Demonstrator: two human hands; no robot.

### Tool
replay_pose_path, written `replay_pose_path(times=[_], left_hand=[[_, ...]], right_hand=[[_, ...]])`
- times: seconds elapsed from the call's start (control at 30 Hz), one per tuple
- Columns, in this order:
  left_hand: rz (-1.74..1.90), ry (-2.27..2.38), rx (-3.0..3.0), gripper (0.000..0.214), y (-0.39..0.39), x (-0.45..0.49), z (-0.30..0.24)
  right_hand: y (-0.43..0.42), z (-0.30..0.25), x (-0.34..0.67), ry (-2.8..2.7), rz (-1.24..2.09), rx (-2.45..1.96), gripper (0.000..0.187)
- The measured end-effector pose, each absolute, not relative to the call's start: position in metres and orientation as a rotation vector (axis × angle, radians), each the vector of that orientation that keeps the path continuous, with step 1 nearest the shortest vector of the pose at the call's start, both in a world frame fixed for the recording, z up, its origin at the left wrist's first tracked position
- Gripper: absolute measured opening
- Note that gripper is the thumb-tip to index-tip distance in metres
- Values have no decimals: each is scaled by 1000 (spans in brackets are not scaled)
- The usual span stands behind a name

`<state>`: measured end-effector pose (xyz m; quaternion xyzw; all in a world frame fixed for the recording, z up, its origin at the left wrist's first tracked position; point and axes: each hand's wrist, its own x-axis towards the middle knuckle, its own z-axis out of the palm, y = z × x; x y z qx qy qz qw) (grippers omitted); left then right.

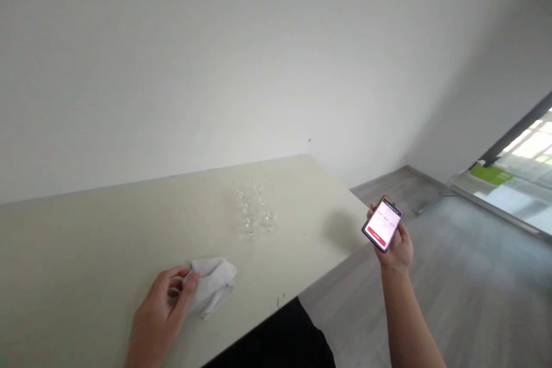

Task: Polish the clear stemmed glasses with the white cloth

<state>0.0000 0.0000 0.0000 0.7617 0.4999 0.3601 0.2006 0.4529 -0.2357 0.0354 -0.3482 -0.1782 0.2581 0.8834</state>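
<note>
My left hand [166, 305] pinches the edge of a crumpled white cloth [213, 284], which lies on the pale table [129, 236]. Beyond the table's right edge, my right hand [397, 250] holds a smartphone [383, 224] face up, with its screen lit. The screen has a red button near the bottom; its small text is too blurred to read. Between the two hands, farther back on the tabletop, stands a cluster of several small clear glass-like pieces [254, 213]. Their exact kind cannot be made out.
A white wall [215, 69] runs along the table's back edge. To the right is a grey wood-look floor [474, 276], with a glazed opening [526, 172] and something green [490, 174] at it. My dark-clothed leg [280, 339] is by the table's front edge.
</note>
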Motion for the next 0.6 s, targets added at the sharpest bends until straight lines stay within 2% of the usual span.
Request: replay_pose_path(times=[0.47,0.6], left_hand=[[979,1376,2007,45,5,1,-7],[950,1374,2019,45,5,1,-8]], right_hand=[[-244,31,444,-316,504,-758,52],[-256,43,439,-346,541,-801,70]])
